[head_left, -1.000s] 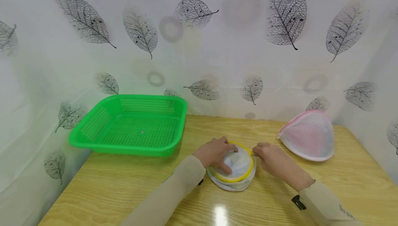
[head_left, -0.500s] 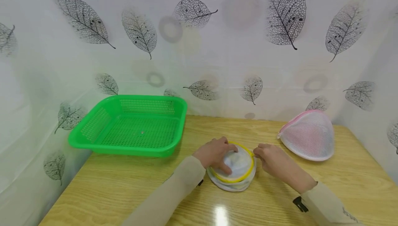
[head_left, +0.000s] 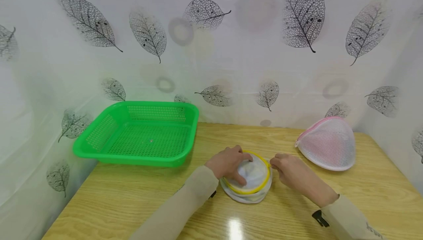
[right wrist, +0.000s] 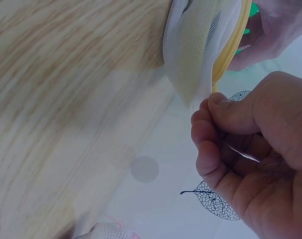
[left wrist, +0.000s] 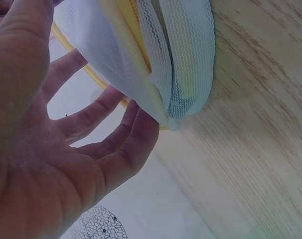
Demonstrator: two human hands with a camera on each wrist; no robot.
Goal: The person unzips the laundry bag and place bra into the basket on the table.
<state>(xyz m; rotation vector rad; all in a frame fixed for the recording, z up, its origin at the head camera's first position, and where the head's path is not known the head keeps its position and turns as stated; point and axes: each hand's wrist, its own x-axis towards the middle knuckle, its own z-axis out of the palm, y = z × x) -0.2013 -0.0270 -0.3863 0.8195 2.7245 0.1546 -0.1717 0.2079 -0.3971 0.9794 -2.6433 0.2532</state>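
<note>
A round white mesh laundry bag (head_left: 256, 175) lies on the table before me, with a yellow zipper (right wrist: 231, 47) running round its top edge. My left hand (head_left: 228, 163) grips it from the left, thumb on the top and fingers spread; in the left wrist view those fingertips curl at the yellow rim. At the bag's right edge, my right hand (head_left: 292, 172) pinches the zipper's end between thumb and index finger (right wrist: 206, 112). The zipper pull itself is hidden by the fingertips. Layers of mesh (left wrist: 186, 59) bulge below the zipper.
A green perforated basket (head_left: 142, 160) stands at the back left of the wooden table (head_left: 132, 196). At the back right lies a white mesh bag with a pink zipper (head_left: 330, 144). A leaf-patterned curtain (head_left: 238, 60) hangs behind.
My right hand has shifted slightly to the right and toward me along the bag's edge, still pinching there. The left hand and the bag have stayed in place.
</note>
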